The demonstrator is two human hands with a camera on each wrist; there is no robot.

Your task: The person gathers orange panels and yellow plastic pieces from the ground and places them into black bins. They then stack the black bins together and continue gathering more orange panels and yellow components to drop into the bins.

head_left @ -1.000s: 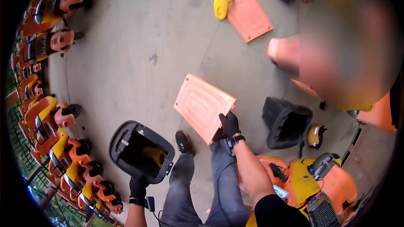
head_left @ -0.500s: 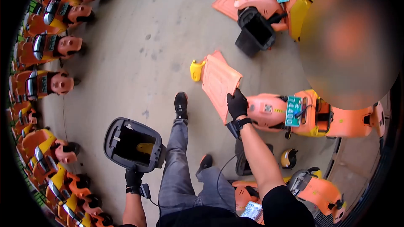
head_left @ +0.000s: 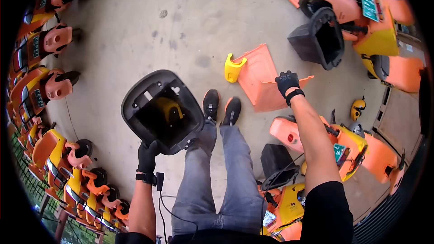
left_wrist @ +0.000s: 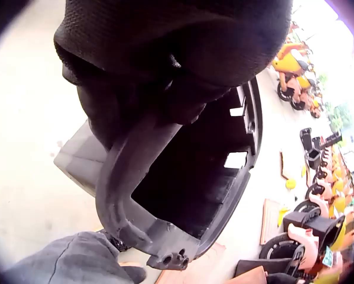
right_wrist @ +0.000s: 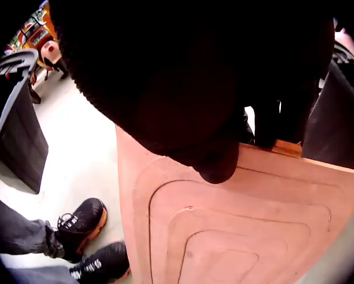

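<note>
Black bin (head_left: 143,83): in the left hand (head_left: 147,156), held ahead of the left leg, its mouth tipped up toward the head camera; pale floor shows through gaps in its wall in the left wrist view
Left hand: black-gloved, fingers curled over the rim at the side nearest the body, gripping it
Yellow part (head_left: 169,108): inside the bin, half in shadow
Panel (right_wrist: 236,219): orange, marked with nested rounded outlines, steeply tilted, out to the right of the legs
Right hand (head_left: 287,82): black-gloved, gripping the panel by its top edge, thumb laid on the outlined face in the right wrist view
Flat panel (head_left: 255,68): orange, lying on the floor (head_left: 117,40) just behind the held panel in the head view; cannot tell whether the two touch
Yellow cover (head_left: 234,70): at the left edge of the flat panel, overlapping it in the head view
Shoes (head_left: 231,110): black, orange soles, side by side on the floor between the bin and the flat panel
Far bin (head_left: 312,40): black, tilted, open end to the right, beside a scooter with a teal plate (head_left: 368,7)
Near bin (head_left: 275,160): black, right of the legs, partly behind a cable
Helmet (head_left: 358,107): yellow and black, well apart at the right
Scooters (head_left: 58,86): orange and yellow, in a long row down the left, more at the right
</note>
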